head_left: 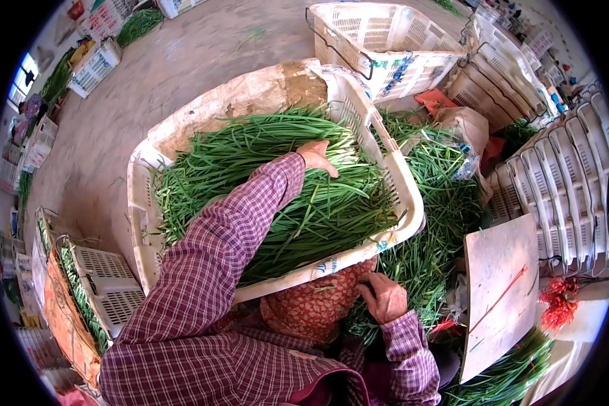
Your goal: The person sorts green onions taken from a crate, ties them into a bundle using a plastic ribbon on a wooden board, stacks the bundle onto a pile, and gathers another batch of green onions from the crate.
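Observation:
A white plastic crate (pixel 413 196) stands tilted in front of me, filled with long garlic chives (pixel 277 142), their pale ends toward the right. My left hand (pixel 316 158) reaches over the crate into the chives. Its thumb spreads to the right, and its fingers curl down into the stems, their tips hidden. Below the crate's near rim, my right hand (pixel 388 298) is closed with curled fingers, beside a red patterned cloth (pixel 318 308). Whatever it may hold is hidden. More loose chives (pixel 443 176) are heaped right of the crate.
Another white crate (pixel 392 71) stands behind, and stacked crates (pixel 561 183) rise on the right. A pale board (pixel 497 298) leans near my right arm, with red ties (pixel 559 302) beyond it. More crates (pixel 105 271) sit at the left. Concrete floor (pixel 101 155) shows beyond.

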Tool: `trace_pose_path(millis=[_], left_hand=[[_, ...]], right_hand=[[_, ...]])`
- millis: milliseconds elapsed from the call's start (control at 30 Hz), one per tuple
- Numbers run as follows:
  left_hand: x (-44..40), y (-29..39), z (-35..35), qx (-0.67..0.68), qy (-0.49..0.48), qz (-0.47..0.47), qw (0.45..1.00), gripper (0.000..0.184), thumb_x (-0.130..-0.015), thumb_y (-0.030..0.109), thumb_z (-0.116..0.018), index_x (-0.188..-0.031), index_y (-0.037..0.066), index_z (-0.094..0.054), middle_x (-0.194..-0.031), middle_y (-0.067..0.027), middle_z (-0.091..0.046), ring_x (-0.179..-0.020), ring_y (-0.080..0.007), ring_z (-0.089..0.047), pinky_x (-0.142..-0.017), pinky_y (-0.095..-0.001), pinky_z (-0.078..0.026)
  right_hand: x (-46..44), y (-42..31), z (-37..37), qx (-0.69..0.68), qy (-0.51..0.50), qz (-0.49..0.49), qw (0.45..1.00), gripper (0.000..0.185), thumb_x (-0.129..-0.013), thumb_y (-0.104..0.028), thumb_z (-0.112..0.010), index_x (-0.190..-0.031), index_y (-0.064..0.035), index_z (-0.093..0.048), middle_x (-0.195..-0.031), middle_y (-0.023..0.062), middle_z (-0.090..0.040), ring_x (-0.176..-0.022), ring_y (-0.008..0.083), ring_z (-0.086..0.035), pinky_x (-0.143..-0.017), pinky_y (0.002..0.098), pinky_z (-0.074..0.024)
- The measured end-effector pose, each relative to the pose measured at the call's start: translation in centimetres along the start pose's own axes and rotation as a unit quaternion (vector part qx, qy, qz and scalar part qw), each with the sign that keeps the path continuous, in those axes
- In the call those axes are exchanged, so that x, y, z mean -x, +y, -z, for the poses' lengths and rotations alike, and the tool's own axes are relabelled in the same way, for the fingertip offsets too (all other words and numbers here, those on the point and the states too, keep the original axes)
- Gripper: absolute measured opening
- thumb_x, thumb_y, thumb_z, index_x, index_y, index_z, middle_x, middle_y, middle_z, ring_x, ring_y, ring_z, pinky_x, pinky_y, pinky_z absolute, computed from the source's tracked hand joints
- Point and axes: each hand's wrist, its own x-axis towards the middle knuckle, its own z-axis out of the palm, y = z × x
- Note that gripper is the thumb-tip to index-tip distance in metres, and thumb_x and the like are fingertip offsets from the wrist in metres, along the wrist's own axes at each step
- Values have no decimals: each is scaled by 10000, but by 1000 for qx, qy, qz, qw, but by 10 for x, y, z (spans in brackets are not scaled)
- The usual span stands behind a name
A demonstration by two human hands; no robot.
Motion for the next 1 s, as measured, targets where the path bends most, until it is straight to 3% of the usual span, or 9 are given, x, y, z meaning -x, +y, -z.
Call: trace_pose_path(millis=[133, 233, 400, 467, 600, 667, 733, 833, 1000], left_hand=[[3, -7, 5, 127, -8, -22, 992, 673, -570, 243, -831, -1163, 16, -606, -1138, -136, -627, -1045, -242, -570, -931, -328, -425], [29, -7, 29, 243, -10, -75, 967, 527, -644, 168, -798, -1123, 18, -640, -1042, -79, -676, -995, -179, -588, -923, -283, -410], [70, -18, 59, 364, 29, -130, 922, 534, -706, 123, -757, -1194, -14, -589, -1124, -74, -647, -1049, -172, -564, -988, -305, -370], [82, -23, 68, 381, 52, -92, 918, 505, -701, 147, -765, -1150, -21, -606, -1072, -78, -657, -1018, -187, -575, -1001, -331, -368], [112, -23, 82, 433, 147, 5, 890, 771, -651, 217, -820, -1295, -18, -466, -1216, -144, -558, -1224, -250, -453, -1103, -413, -241], [121, -27, 86, 447, 155, -7, 881, 777, -643, 218, -824, -1294, -15, -468, -1209, -142, -564, -1211, -251, -466, -1100, -410, -249], [125, -32, 88, 459, 161, -20, 873, 784, -634, 219, -828, -1292, -12, -470, -1203, -140, -571, -1198, -252, -478, -1098, -407, -257], [115, -51, 83, 487, 136, -93, 858, 712, -627, 168, -850, -1216, -46, -513, -1126, -112, -613, -1061, -214, -564, -1024, -370, -359], [129, -36, 82, 453, 105, -117, 878, 566, -675, 79, -787, -1187, -18, -568, -1081, -71, -646, -1014, -175, -593, -974, -308, -408]], right_hand=[[-1, 1, 1, 0, -2, -1, 1000, 150, -805, -110, -659, -933, -32, -656, -867, 127, -661, -766, 314, -651, -672, 365, -518], [-3, 1, 11, -25, 27, 7, 999, 157, -800, -110, -667, -930, -24, -660, -871, 142, -663, -778, 316, -654, -681, 360, -519], [-32, -9, 42, -89, 100, -31, 991, 204, -858, -146, -649, -972, 23, -641, -860, 170, -679, -745, 261, -685, -689, 345, -542], [-58, -5, 47, -62, 147, 34, 987, 252, -882, -178, -634, -1030, 25, -618, -838, 178, -680, -705, 260, -685, -674, 344, -549], [-125, -12, 42, -69, 160, 49, 984, 453, -886, -321, -635, -1138, 45, -550, -963, 204, -667, -885, 293, -671, -795, 389, -541], [-159, 2, 16, -13, 124, 15, 992, 871, -754, -582, -686, -1316, 27, -419, -1217, 250, -563, -1157, 365, -540, -981, 444, -446], [-190, 2, -14, 33, 68, -33, 997, 1125, -653, -667, -712, -1441, -15, -242, -1388, 258, -411, -1316, 367, -375, -1097, 446, -323], [-230, -10, -50, -100, 11, -59, 993, 1284, -591, -653, -763, -1493, -63, -65, -1505, 234, -216, -1406, 347, -200, -1153, 432, -217], [-267, -28, -79, -365, 81, 46, 926, 1288, -655, -369, -862, -1469, 11, 61, -1483, 217, -236, -1363, 294, -274, -1118, 372, -294]])
